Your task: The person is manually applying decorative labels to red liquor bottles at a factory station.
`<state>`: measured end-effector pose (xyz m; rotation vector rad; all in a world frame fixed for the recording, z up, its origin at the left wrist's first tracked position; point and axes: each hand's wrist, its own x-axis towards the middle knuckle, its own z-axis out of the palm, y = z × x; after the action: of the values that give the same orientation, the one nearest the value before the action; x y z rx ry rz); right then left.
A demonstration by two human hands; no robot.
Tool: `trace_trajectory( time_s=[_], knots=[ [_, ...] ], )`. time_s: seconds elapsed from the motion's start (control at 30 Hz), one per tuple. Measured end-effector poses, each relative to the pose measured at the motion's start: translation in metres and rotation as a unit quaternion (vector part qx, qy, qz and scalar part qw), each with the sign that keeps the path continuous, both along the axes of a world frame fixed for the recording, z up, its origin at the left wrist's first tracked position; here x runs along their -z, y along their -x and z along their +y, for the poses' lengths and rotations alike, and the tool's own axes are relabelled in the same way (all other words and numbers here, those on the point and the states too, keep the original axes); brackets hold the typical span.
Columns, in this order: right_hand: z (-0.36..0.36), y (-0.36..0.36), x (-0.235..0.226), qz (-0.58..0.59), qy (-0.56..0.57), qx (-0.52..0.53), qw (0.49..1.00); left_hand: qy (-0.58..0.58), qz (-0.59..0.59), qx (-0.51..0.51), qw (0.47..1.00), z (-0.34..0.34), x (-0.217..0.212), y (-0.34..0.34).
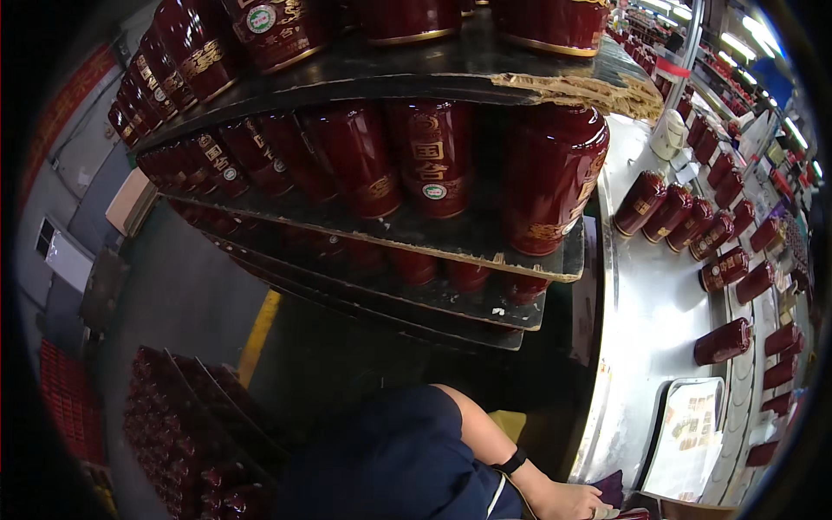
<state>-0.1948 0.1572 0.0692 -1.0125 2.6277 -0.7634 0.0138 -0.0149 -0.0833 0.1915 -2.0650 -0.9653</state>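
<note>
My left hand (568,501) hangs low at the bottom edge, with a black band (511,461) on the wrist and a dark blue sleeve above it. Its fingers rest by a dark maroon thing (614,488) at the foot of the metal table (637,321); whether they grip it is hidden. My right hand is out of view. Right in front of me stands a tall stack of dark boards (407,234), each tier loaded with glossy dark red bottles (550,178) with gold marks.
Several red bottles (721,341) lie on the curved metal table and along a conveyor at the right. A printed sheet in a tray (689,429) lies near its front end. Crates of more red bottles (173,433) stand low at the left, beside a yellow floor line (260,336).
</note>
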Motion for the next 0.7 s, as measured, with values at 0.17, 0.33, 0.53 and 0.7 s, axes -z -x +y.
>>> trace_trajectory(
  time_s=[0.17, 0.33, 0.53, 0.7],
  knots=[
    [-0.001, 0.005, 0.017, 0.015, 0.057, 0.023, 0.998, -0.014, 0.019, -0.003, 1.0, 0.0, 0.004, 0.003],
    [-0.009, 0.001, 0.029, -0.012, 0.046, 0.062, 0.997, 0.011, 0.014, -0.017, 1.0, 0.0, 0.01, 0.006],
    [-0.023, -0.001, 0.036, -0.039, 0.034, 0.084, 0.995, 0.047, 0.008, -0.047, 0.998, 0.001, 0.024, 0.015],
    [-0.024, 0.008, 0.043, -0.06, 0.021, 0.106, 0.992, 0.075, -0.011, -0.051, 0.996, 0.001, 0.036, 0.021]
  ],
)
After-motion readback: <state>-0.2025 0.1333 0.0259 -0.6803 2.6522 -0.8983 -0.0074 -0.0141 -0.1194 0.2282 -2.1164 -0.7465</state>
